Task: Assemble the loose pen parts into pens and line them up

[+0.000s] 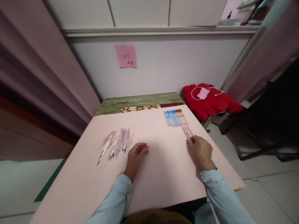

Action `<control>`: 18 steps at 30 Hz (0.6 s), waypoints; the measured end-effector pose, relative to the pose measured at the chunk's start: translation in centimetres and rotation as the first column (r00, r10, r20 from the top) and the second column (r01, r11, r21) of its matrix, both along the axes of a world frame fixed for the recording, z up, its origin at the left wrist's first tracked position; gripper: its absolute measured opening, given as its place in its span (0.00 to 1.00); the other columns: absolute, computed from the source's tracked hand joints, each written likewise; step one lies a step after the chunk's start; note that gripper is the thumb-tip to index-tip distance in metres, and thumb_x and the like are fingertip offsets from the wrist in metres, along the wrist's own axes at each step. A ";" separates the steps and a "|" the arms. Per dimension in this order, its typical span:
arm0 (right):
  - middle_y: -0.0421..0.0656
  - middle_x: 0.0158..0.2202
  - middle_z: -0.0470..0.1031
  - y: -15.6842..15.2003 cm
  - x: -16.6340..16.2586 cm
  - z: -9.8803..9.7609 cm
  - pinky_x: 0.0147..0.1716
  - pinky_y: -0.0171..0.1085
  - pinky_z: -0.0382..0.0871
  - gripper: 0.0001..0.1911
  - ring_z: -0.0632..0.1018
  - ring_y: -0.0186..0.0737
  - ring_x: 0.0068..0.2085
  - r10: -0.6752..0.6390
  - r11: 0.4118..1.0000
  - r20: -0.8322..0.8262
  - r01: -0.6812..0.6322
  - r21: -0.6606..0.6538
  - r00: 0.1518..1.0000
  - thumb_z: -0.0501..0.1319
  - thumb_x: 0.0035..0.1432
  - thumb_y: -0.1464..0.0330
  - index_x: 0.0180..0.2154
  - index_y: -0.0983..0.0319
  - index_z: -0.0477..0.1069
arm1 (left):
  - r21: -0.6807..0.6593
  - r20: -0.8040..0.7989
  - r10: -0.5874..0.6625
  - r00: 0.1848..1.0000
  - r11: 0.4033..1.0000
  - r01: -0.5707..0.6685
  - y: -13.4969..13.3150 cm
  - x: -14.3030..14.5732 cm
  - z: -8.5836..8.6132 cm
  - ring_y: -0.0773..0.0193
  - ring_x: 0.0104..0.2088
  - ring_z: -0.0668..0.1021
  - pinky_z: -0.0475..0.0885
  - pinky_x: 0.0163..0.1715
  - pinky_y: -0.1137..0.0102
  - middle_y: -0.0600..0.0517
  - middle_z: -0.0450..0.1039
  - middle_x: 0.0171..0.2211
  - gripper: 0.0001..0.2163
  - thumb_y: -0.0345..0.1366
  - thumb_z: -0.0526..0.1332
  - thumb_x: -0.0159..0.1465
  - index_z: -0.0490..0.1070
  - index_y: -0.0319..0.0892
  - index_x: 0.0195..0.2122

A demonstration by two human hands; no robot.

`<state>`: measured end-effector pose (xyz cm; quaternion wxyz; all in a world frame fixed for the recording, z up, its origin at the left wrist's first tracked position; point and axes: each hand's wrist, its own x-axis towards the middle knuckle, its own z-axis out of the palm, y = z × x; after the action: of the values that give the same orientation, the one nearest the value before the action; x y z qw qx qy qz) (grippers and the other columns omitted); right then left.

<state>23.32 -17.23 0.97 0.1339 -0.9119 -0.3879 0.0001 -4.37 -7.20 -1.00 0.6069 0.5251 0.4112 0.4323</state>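
My right hand (202,151) is at the right side of the table, its fingers closed on the lower end of a few clear pens with pink-red markings (187,130). Just beyond them lies a neat row of pens with blue and brown ends (175,118), side by side. My left hand (138,155) rests low over the middle of the table, fingers loosely curled, with a gap at the thumb and nothing seen in it. To its left is a loose group of clear pen barrels (119,141) and white-and-black refills (102,155), some overlapping.
A pale pink sheet (158,174) covers most of the table, with a green patterned strip (140,100) along the far edge. Beyond the right corner is a red cloth (210,102) with a white cord. A pink note (126,56) sticks to the wall; curtains hang either side.
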 end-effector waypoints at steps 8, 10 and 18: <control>0.49 0.40 0.79 -0.9 -0.2 -0.5 0.27 0.38 0.57 0.16 0.77 0.44 0.33 0.077 0.996 0.061 -0.079 0.031 0.995 0.56 0.63 0.57 0.43 0.60 0.77 | 0.000 0.046 -0.002 0.999 1.000 0.002 -0.3 0.0 -0.5 0.65 0.29 0.78 0.72 0.31 0.71 0.50 0.77 0.29 0.10 0.39 0.71 0.54 0.77 0.40 0.34; 0.48 0.40 0.79 -0.8 -0.8 -0.1 0.27 0.38 0.57 0.17 0.77 0.44 0.33 0.111 0.991 0.047 -0.114 0.066 0.993 0.56 0.63 0.56 0.42 0.59 0.77 | 0.016 0.044 -0.004 0.999 1.000 0.004 -0.3 0.0 -0.7 0.65 0.28 0.77 0.73 0.31 0.71 0.50 0.77 0.28 0.10 0.39 0.70 0.54 0.77 0.41 0.33; 0.41 0.33 0.81 1.4 -5.8 1.2 0.27 0.35 0.56 0.13 0.78 0.41 0.33 0.338 0.939 -0.075 -0.330 0.098 0.938 0.59 0.61 0.57 0.36 0.56 0.78 | 0.053 0.013 -0.020 1.000 0.998 0.019 -0.6 -0.3 -1.5 0.64 0.29 0.77 0.72 0.33 0.69 0.51 0.76 0.28 0.08 0.39 0.68 0.55 0.77 0.42 0.34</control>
<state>17.49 -15.86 2.18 0.1878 -0.8255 -0.5301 0.0480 -4.66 -7.84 -2.52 0.5997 0.5421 0.3904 0.4405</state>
